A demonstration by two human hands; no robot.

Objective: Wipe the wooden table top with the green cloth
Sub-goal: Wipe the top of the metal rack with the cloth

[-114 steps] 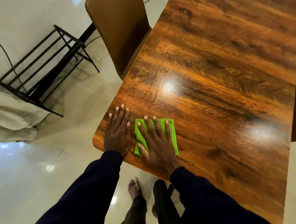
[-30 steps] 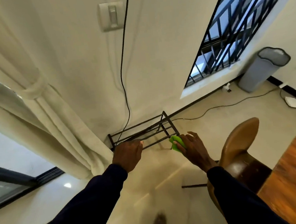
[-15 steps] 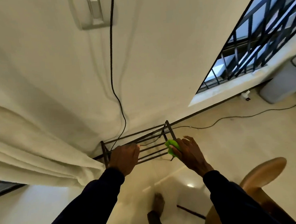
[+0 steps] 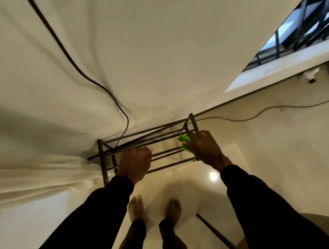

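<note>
Green cloth [image 4: 184,142] sits bunched in the grip of the right hand [image 4: 206,150], whose fingers and thumb curl round it so that only a crumpled edge shows. It is held at the right end of a metal rack [image 4: 141,134] that stands on the floor [image 4: 279,165] against the wall. The wooden bench is nowhere in view, so no wiping is under way at this moment. By the look of it the cloth is being brought to the rack to be set down or hung, which would put the task at or near its close, though how much of the bench has been wiped cannot be judged from here. The left hand [image 4: 135,161] hovers over the rack's upper bars with its fingers bent downward; motion blur hides whether it holds a bar or nothing. If the cloth is to stay here, the next move calls for loosening the right grip and draping it across a bar so it does not slip through the gaps. If wiping remains, the person must turn round to the bench. Counted: one cloth, one rack, two hands, two bare feet, one curtain [image 4: 36,172], one barred window [image 4: 299,33], and two cables, one down the wall [image 4: 73,62] and one along the floor [image 4: 256,116].
</note>
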